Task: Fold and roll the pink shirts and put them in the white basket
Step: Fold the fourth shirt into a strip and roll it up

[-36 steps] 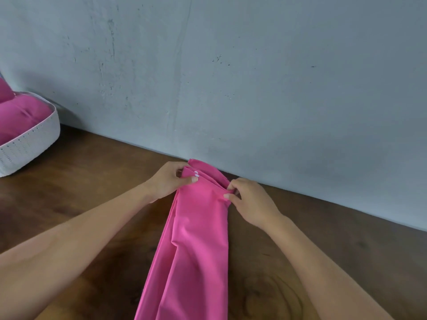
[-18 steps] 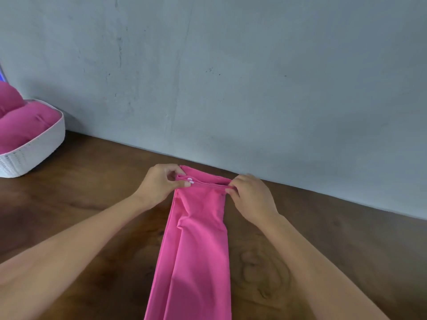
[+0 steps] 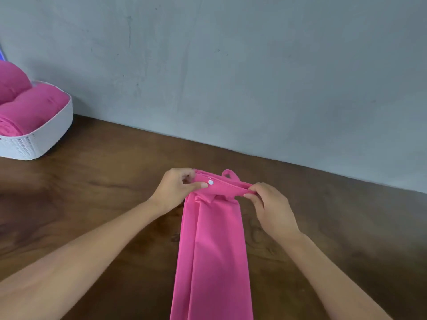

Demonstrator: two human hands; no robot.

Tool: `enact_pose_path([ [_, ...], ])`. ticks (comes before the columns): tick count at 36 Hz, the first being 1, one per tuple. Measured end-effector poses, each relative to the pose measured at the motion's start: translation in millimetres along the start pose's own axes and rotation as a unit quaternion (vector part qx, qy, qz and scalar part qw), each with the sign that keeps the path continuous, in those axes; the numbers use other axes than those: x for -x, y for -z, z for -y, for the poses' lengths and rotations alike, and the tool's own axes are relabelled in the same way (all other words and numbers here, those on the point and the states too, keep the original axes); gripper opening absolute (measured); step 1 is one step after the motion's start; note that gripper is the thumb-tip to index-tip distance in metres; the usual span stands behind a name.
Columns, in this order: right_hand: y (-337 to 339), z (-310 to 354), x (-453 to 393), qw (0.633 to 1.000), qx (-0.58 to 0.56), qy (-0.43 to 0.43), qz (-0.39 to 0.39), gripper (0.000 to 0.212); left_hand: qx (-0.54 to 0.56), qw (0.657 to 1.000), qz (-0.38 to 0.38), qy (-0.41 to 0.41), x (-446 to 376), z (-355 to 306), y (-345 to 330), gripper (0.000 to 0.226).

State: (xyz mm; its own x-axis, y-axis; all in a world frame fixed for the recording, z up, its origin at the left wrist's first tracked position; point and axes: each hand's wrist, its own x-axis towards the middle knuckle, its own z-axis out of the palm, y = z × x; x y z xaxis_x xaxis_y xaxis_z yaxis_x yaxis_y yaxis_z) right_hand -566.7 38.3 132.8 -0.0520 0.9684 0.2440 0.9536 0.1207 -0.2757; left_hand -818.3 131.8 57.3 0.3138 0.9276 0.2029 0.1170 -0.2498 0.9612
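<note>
A pink shirt, folded into a long narrow strip, lies on the brown wooden table and runs from the far middle toward me, out of the bottom of the view. My left hand pinches the left corner of its far end, next to a white button. My right hand pinches the right corner. That end is turned over toward me into a short first roll. The white basket stands at the far left with two rolled pink shirts in it.
A grey wall rises just behind the table's far edge, close to the shirt's far end. Bare wood shows on both sides of the strip and between it and the basket.
Both hands have lifted the shirt's far end and turned it over toward me, so a short roll has formed. The view has shifted, showing more of the basket.
</note>
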Motion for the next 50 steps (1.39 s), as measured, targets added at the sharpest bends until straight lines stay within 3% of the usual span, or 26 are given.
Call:
enact_pose_path([
  [4,-18.7,-4.5,33.0,0.999,0.001,-0.015,-0.036,0.013,-0.027,1.0,0.012,-0.003,22.2,8.8,-7.9,0.056],
  [8,-37.9,-6.7,64.2,0.995,0.046,0.053,-0.073,0.03,-0.063,0.998,0.012,-0.007,47.7,18.2,-16.3,0.029],
  [12,-59.7,-13.2,91.1,0.998,0.039,0.023,-0.045,0.037,-0.09,0.995,0.033,-0.019,73.0,24.4,-22.9,0.017],
  [16,-75.4,-20.6,115.5,0.998,0.047,0.013,-0.027,0.04,-0.145,0.987,0.053,-0.036,98.1,28.1,-27.2,0.016],
  [31,-72.1,-29.7,226.4,0.992,0.081,0.072,-0.061,0.032,-0.205,0.978,-0.023,-0.007,220.7,-4.3,-73.1,0.023],
  [37,-60.4,-33.4,286.9,0.992,0.039,0.085,-0.08,0.033,-0.234,0.971,-0.049,0.004,278.8,-20.3,-103.1,0.035],
  [50,-25.6,-41.6,395.4,0.989,-0.005,0.118,-0.086,0.035,-0.204,0.978,-0.003,0.034,374.6,-69.9,-149.6,0.033],
])
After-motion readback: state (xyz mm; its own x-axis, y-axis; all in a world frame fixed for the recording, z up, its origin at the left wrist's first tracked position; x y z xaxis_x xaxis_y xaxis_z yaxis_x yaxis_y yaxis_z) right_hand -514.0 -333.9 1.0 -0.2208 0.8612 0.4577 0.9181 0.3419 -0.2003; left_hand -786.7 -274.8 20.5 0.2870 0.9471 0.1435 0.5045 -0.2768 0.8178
